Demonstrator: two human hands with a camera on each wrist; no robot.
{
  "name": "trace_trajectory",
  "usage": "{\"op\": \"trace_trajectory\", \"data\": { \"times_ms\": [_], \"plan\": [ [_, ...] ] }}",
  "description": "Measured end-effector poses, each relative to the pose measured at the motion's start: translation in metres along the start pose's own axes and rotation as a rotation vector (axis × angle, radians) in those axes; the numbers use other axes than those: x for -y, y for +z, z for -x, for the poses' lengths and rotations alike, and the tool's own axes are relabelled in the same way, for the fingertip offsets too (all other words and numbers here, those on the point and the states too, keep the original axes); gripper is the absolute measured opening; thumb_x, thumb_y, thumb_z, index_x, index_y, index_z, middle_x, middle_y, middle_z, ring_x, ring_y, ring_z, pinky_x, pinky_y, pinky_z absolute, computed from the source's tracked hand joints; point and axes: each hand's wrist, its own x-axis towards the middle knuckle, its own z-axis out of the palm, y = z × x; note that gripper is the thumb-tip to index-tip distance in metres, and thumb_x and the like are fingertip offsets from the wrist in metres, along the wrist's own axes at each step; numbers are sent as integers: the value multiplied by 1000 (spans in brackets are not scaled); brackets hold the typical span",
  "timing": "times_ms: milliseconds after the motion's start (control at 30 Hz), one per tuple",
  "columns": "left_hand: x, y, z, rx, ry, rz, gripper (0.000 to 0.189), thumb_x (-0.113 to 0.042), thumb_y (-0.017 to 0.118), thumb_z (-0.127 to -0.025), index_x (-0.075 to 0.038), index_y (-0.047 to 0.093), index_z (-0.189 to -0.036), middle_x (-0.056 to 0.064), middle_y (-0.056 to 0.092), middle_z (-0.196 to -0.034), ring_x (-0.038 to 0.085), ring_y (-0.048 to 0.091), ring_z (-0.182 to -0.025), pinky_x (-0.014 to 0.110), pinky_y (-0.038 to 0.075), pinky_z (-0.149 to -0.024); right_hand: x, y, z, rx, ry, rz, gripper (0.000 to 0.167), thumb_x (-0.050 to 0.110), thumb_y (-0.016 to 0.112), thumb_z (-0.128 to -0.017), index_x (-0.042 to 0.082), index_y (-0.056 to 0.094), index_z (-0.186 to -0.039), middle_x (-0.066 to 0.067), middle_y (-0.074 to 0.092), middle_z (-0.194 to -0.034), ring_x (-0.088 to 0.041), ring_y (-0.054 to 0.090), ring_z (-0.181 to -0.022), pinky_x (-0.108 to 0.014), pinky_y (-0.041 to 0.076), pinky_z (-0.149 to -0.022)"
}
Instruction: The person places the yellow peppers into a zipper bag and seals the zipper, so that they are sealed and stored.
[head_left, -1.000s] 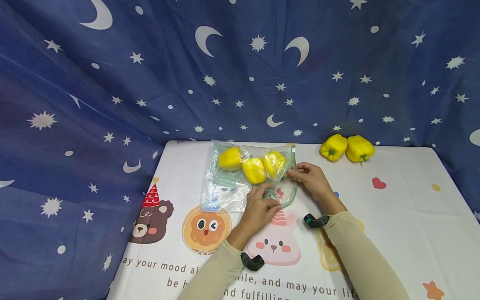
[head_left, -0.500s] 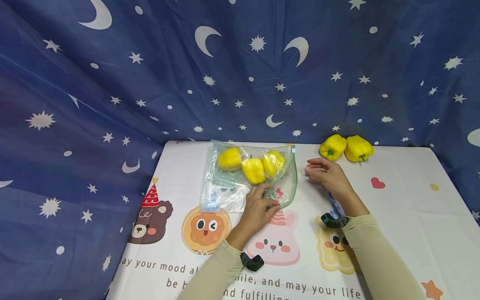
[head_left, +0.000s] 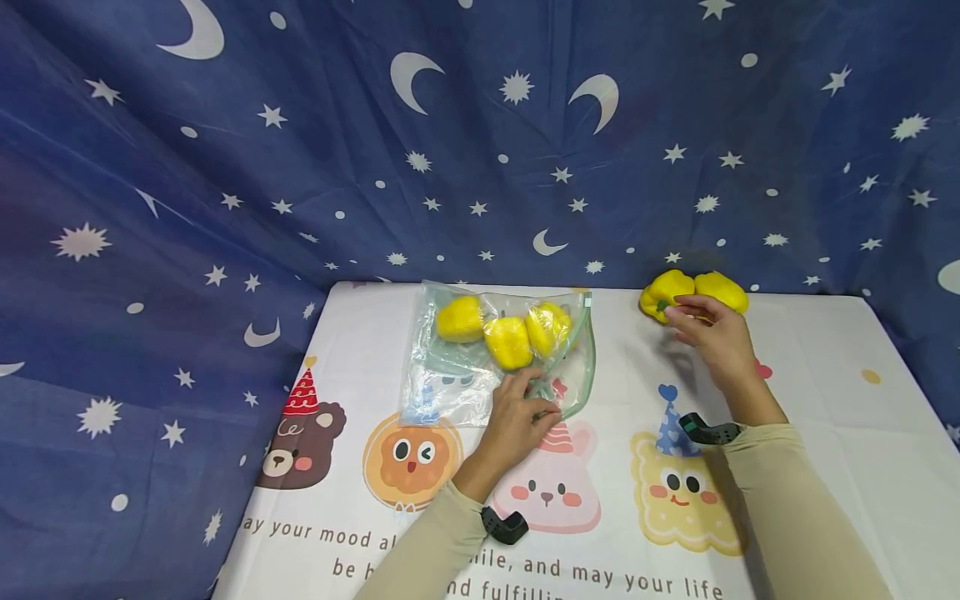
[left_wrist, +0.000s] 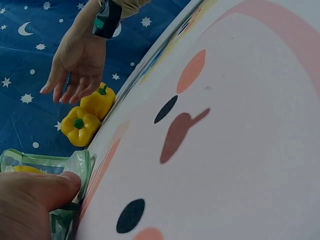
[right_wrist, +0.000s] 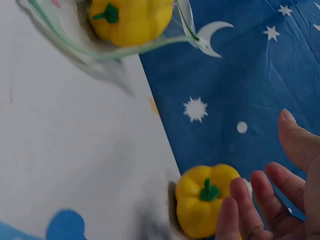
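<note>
Tablecloth (head_left: 840,467) under bag (head_left: 459,404) of peppers (head_left: 507,342)

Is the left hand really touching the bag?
Touching. The left wrist view shows it: the left hand has its thumb lying right on the green edge of the bag, with no gap.

The back and left side are closed off by dark blue cloth (head_left: 480,133), hung in loose folds and printed with white moons (head_left: 401,77), stars (head_left: 516,87) and dots (head_left: 278,20). In front of it a white tablecloth (head_left: 840,467) is spread — decorated with 4 cartoon figures: a brown bear (head_left: 318,450), a round orange face (head_left: 412,473), a pink rabbit (head_left: 547,517) and a yellow biscuit (head_left: 678,521). Dark lettering (head_left: 592,574) is printed below them — partly hidden. The head view is evenly lit
</note>
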Motion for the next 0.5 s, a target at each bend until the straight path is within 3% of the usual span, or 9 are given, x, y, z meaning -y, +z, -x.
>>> {"op": "trace_trajectory", "data": {
  "times_ms": [200,267,367,500],
  "plan": [
    [0,0,1,-2,0,-1,10,-28,87,-82,-20,84,-87,1,59,-138,19,53,-111,41,44,-93,1,-12,-3,-177,-32,109,61,41,76,-90,4,61,-137,20,61,-96,3,59,-86,-8,52,-71],
    [0,0,1,4,-5,2,10,-28,87,-82,-20,84,-87,1,59,-138,20,53,-111,41,44,-93,1,-16,-4,-244,-31,166,62,46,76,-89,8,63,-136,19,61,-100,4,56,-89,-7,49,-73],
    [0,-1,1,14,-12,8,10,-28,86,-83,-20,84,-88,1,59,-138,20,53,-112,41,44,-92,0,-21,-8,-320,8,245,65,54,73,-88,15,62,-140,6,62,-123,-5,54,-109,-11,44,-82],
    [-1,-1,0,19,-15,10,10,-28,86,-83,-20,84,-88,2,59,-138,21,53,-112,41,44,-92,-3,-26,-14,-354,94,272,71,57,68,-91,21,52,-150,-8,41,-157,-26,39,-140,-31,43,-106]
  ]
}}
